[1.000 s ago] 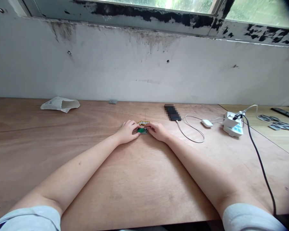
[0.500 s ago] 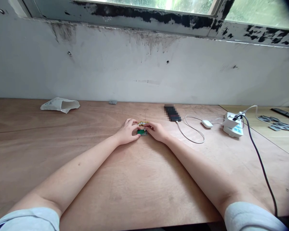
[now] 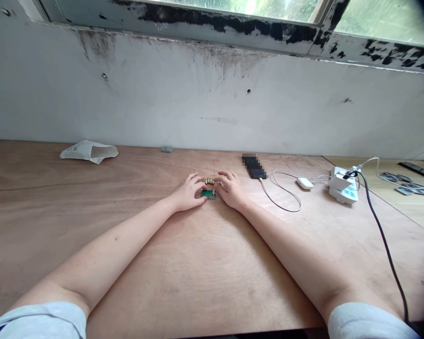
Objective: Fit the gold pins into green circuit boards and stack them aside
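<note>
A small green circuit board (image 3: 208, 193) lies on the wooden table (image 3: 198, 263) between my two hands. My left hand (image 3: 188, 191) rests on the table at its left side, thumb and fingers curled against the board's edge. My right hand (image 3: 230, 189) sits at its right side, fingers stretched forward and touching a short row of small yellow parts (image 3: 209, 181) just behind the board. What the fingertips pinch is too small to make out.
A crumpled white bag (image 3: 89, 151) lies far left by the wall. A phone (image 3: 253, 166) on a white cable, a small white charger (image 3: 304, 183) and a white power strip (image 3: 343, 188) with a black cord (image 3: 385, 245) lie to the right. A small grey piece (image 3: 167, 149) sits near the wall.
My right hand's fingers have uncurled and reached forward to the row of yellow parts. My left hand has stayed at the board. The view shifted slightly.
</note>
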Demonstrator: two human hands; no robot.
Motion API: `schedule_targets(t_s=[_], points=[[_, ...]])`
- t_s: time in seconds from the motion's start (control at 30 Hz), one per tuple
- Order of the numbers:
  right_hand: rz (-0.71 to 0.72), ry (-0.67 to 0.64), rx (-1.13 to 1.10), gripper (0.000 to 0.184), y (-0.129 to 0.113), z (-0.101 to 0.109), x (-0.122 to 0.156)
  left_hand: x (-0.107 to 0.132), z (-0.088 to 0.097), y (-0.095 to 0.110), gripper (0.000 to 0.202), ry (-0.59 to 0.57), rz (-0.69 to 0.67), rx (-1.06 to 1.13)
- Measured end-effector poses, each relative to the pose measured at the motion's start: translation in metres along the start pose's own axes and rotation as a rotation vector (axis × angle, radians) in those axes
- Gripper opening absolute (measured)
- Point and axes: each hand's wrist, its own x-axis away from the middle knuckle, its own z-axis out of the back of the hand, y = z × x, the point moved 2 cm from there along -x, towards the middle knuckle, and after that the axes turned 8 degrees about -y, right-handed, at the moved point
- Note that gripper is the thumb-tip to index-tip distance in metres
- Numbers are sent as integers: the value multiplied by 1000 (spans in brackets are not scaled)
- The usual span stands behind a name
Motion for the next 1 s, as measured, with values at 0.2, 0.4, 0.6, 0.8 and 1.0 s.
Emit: schedule_targets(t_s=[0.2, 0.4, 0.6, 0.8, 1.0], points=[[-178, -109, 24, 56, 7, -5, -2, 1, 1, 1, 29, -12, -3, 32], [-168, -183, 21, 50, 0, -4, -3, 0, 0, 1, 30, -24, -11, 33], [-164, -177, 24, 51, 2, -4, -5, -2, -1, 0, 27, -43, 15, 34], [-236, -228, 44, 55, 1, -3, -6, -3, -1, -1, 27, -54, 19, 47], [-204, -299, 73, 58, 2, -6, -6, -5, -3, -2, 25, -60, 14, 38]])
